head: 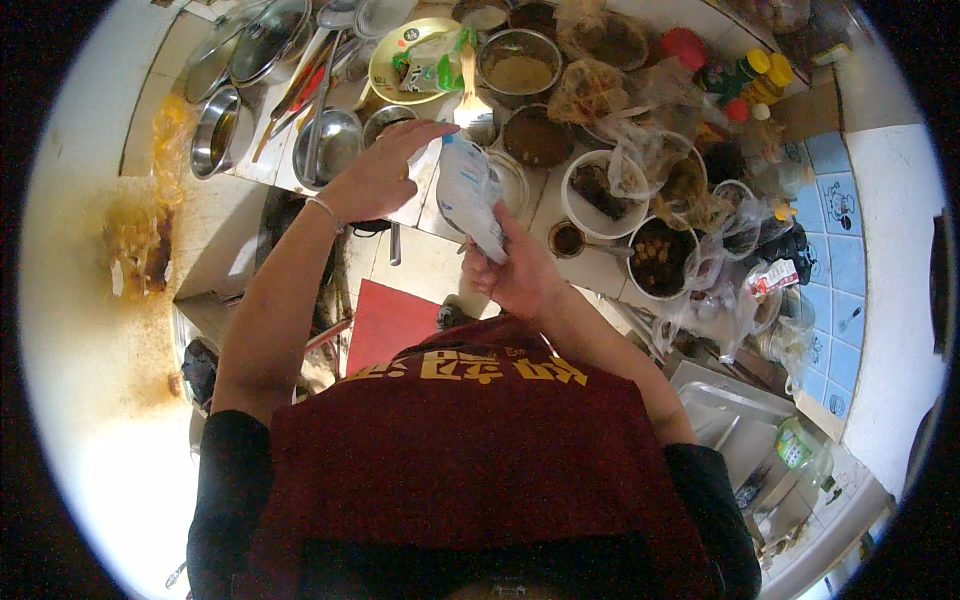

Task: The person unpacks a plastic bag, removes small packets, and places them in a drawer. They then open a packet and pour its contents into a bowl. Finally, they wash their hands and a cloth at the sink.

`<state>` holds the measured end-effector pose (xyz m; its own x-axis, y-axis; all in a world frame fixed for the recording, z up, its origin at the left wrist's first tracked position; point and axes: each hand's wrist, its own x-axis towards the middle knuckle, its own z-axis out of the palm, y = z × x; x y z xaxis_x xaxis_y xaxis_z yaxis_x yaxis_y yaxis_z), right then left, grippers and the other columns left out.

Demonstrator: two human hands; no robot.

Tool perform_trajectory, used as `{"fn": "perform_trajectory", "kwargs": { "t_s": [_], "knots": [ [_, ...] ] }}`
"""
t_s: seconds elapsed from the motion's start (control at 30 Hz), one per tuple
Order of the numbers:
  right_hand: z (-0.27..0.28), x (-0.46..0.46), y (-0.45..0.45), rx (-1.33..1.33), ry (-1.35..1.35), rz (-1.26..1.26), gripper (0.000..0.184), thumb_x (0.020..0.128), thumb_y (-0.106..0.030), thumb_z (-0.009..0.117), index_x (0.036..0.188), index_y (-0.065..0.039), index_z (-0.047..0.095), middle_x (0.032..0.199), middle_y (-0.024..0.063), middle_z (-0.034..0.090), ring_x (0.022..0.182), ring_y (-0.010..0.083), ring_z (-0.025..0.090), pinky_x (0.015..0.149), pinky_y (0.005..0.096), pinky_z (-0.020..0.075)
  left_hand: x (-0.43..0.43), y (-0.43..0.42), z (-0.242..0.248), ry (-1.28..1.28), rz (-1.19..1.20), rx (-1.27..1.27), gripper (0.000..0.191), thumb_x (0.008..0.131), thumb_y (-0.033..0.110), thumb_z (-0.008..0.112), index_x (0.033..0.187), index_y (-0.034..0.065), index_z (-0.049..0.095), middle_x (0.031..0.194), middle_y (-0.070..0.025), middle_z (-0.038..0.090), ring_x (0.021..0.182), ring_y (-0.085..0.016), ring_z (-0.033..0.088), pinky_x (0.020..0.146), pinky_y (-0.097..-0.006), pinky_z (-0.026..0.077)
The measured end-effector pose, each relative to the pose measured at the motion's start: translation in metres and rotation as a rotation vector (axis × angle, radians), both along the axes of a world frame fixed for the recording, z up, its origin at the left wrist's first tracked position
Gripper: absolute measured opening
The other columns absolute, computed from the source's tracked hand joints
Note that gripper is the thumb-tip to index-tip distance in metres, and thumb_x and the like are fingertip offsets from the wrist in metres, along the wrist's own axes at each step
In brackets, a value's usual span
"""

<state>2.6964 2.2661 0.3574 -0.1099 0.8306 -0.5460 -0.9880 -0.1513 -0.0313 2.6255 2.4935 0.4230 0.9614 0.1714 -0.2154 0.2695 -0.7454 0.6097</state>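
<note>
A clear plastic bag of white granules (466,180) with blue print slants over the tiled counter. My right hand (517,262) grips its nearer, narrowed end. At the far end, the fingertips of my left hand (375,176) meet the bag's blue-marked corner; whether they pinch it is unclear. Partly hidden beneath the bag is a round pale container (514,184). A wide brush with a wooden handle (471,82) lies just beyond, beside a bowl of brown powder (537,136).
Steel bowls (330,146) and long-handled utensils (315,97) crowd the left. A white tub of dark contents (604,193), a small cup of dark sauce (568,240) and loose plastic bags (720,262) fill the right. A metal sink (739,405) holds a green-labelled bottle (799,450).
</note>
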Motion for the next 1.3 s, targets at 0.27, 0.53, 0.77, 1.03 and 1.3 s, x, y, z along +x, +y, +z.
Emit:
{"fn": "perform_trajectory", "kwargs": {
  "t_s": [0.27, 0.53, 0.77, 1.03, 1.3],
  "knots": [
    [-0.007, 0.009, -0.005, 0.058, 0.089, 0.094, 0.061, 0.1, -0.059, 0.03, 0.087, -0.005, 0.055, 0.058, 0.0044, 0.047, 0.049, 0.0166, 0.036, 0.05, 0.0297, 0.0318, -0.005, -0.015, 0.004, -0.128, -0.071, 0.15, 0.071, 0.069, 0.005, 0.077, 0.134, 0.0154, 0.052, 0.143, -0.0109, 0.043, 0.136, -0.035, 0.034, 0.114, -0.0432, 0.032],
    [-0.023, 0.027, -0.012, -0.033, 0.027, 0.185, 0.071, 0.098, -0.065, 0.029, 0.089, -0.002, 0.059, 0.057, 0.007, 0.047, 0.045, 0.0146, 0.034, 0.044, 0.0287, 0.0295, -0.006, -0.008, -0.023, -0.151, -0.085, 0.082, 0.03, 0.083, 0.014, 0.07, 0.111, 0.0071, 0.064, 0.111, -0.0089, 0.064, 0.112, -0.03, 0.055, 0.098, -0.041, 0.042],
    [0.018, 0.03, -0.015, -0.575, -0.786, 0.108, 0.063, 0.094, -0.059, 0.047, 0.107, 0.001, 0.062, 0.063, 0.0064, 0.05, 0.051, 0.0144, 0.048, 0.046, 0.0276, 0.0362, -0.014, 0.001, -0.049, -0.15, 0.036, 0.041, 0.029, 0.084, 0.022, 0.07, 0.106, 0.0044, 0.066, 0.102, -0.014, 0.065, 0.099, -0.034, 0.06, 0.088, -0.0429, 0.047],
    [-0.016, 0.029, -0.027, -0.357, -2.225, -0.078, 0.038, 0.078, -0.015, 0.079, 0.11, 0.002, 0.065, 0.098, 0.0163, 0.068, 0.082, 0.0285, 0.066, 0.072, 0.0346, 0.0514, -0.022, -0.003, -0.064, -0.208, 0.014, 0.001, 0.036, 0.081, 0.023, 0.073, 0.112, 0.0056, 0.066, 0.111, -0.0161, 0.065, 0.106, -0.034, 0.059, 0.092, -0.0424, 0.046],
    [0.001, 0.027, -0.026, -0.272, -2.22, -0.012, 0.034, 0.078, -0.014, 0.078, 0.104, 0.003, 0.066, 0.094, 0.0212, 0.067, 0.082, 0.033, 0.066, 0.072, 0.0377, 0.0507, -0.023, -0.036, -0.026, -0.462, -0.04, 0.126, 0.052, 0.07, 0.03, 0.081, 0.115, 0.0093, 0.067, 0.118, -0.0112, 0.063, 0.118, -0.03, 0.054, 0.102, -0.0402, 0.043]
  ]
}}
